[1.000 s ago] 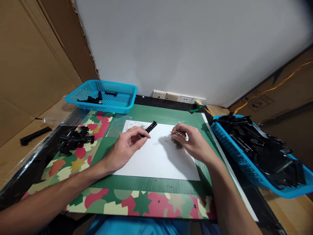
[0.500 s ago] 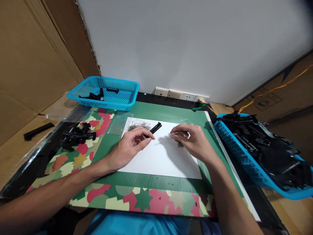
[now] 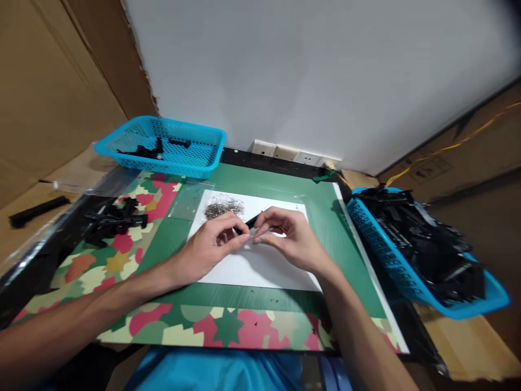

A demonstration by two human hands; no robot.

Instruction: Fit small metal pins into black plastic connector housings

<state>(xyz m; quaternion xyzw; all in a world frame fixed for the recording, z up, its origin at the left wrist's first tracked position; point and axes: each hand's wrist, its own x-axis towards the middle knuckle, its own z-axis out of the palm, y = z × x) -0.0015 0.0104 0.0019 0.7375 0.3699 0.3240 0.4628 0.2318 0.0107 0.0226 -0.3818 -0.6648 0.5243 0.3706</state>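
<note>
Above a white sheet of paper [image 3: 244, 274], my left hand [image 3: 214, 241] grips a slim black plastic part [image 3: 251, 222] between thumb and fingers. My right hand [image 3: 287, 233] is close beside it, its thumb and fingertips pinched at the part's near end. Whatever small thing the right fingertips hold is too fine to make out. Behind my left hand, a pile of small metal wire pieces [image 3: 222, 206] lies on the paper. My right hand and forearm hide the right side of the sheet.
A blue basket [image 3: 211, 163] with a few black parts stands back left; another blue basket [image 3: 407, 288] heaped with black parts stands at right. Black parts [image 3: 116, 220] lie on the patterned mat at left. Power sockets [image 3: 285, 153] line the wall's foot.
My right hand has moved left, from the wire pile on the right side of the paper to the black part in my left hand. The whole view has shifted slightly.
</note>
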